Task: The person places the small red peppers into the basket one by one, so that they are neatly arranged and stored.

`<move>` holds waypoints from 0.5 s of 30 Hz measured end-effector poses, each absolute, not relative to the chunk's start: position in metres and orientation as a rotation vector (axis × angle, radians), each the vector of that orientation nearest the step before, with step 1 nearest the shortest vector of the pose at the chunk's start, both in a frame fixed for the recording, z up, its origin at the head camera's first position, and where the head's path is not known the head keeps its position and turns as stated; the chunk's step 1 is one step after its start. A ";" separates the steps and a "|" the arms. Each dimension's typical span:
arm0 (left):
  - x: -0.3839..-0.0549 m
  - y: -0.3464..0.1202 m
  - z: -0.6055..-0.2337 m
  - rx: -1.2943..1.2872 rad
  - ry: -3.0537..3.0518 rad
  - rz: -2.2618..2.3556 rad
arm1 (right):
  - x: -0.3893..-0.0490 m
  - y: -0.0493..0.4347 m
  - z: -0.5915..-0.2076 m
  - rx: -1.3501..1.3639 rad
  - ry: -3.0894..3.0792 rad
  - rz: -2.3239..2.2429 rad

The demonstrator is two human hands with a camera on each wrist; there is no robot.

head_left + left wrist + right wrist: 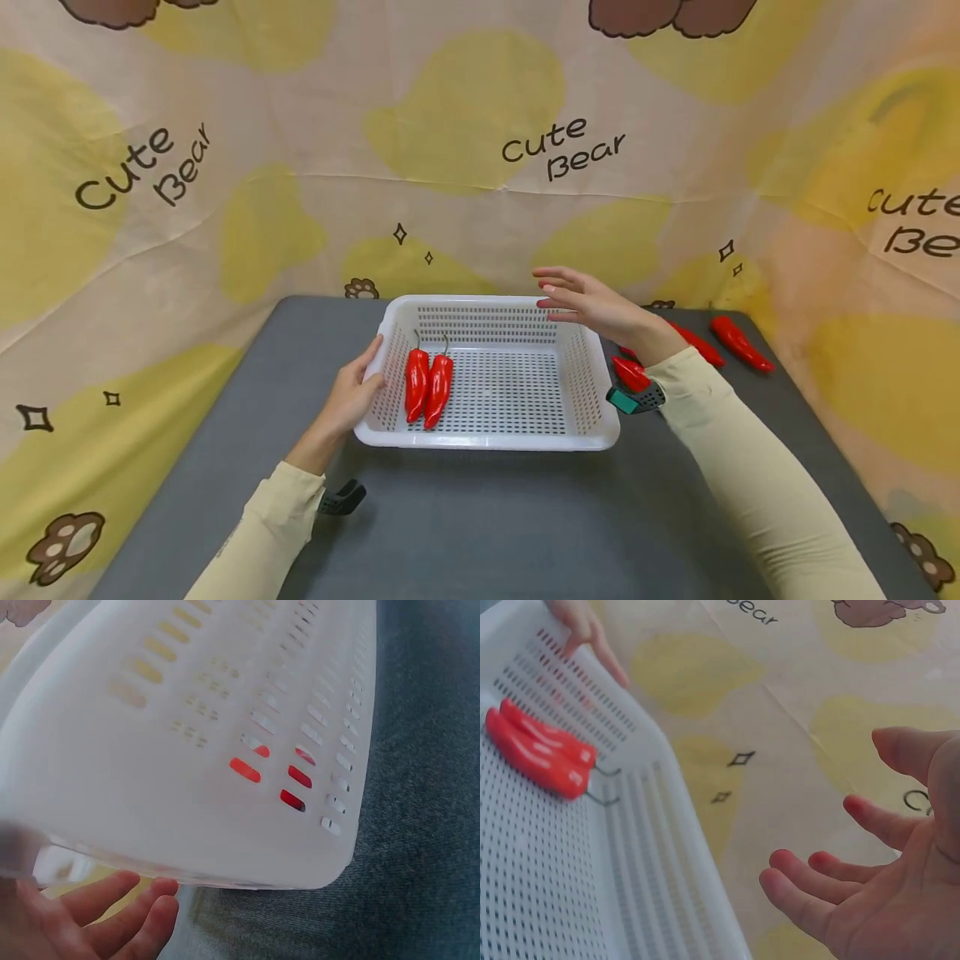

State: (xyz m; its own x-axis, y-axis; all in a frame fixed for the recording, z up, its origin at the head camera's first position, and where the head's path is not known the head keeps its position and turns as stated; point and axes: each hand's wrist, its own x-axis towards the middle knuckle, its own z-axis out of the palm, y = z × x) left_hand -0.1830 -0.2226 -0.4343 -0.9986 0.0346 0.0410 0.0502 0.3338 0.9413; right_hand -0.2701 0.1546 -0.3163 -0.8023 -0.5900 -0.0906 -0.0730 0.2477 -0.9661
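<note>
A white plastic basket point(487, 442) with slotted walls stands on the dark table. Two red chili peppers point(439, 390) lie side by side along its left part, stems pointing to the far wall. My left hand point(352, 395) holds the basket by its left rim, with the thumb at the top edge and the fingers point(154, 930) on the outside. Over the basket's far right corner, my right hand point(592, 310) is raised with fingers spread and nothing in it. The right wrist view shows that palm point(900, 915) beside the basket's wall.
More red peppers point(741, 343) lie on the table to the right of the basket, some partly covered by my right forearm. A patterned cloth point(465, 108) hangs behind the grey table point(480, 525). Each wrist wears a dark strap point(343, 498).
</note>
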 end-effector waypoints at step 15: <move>-0.183 -0.228 -0.430 -0.066 -2.665 -1.766 | -0.238 0.256 -0.330 -0.520 2.383 -1.402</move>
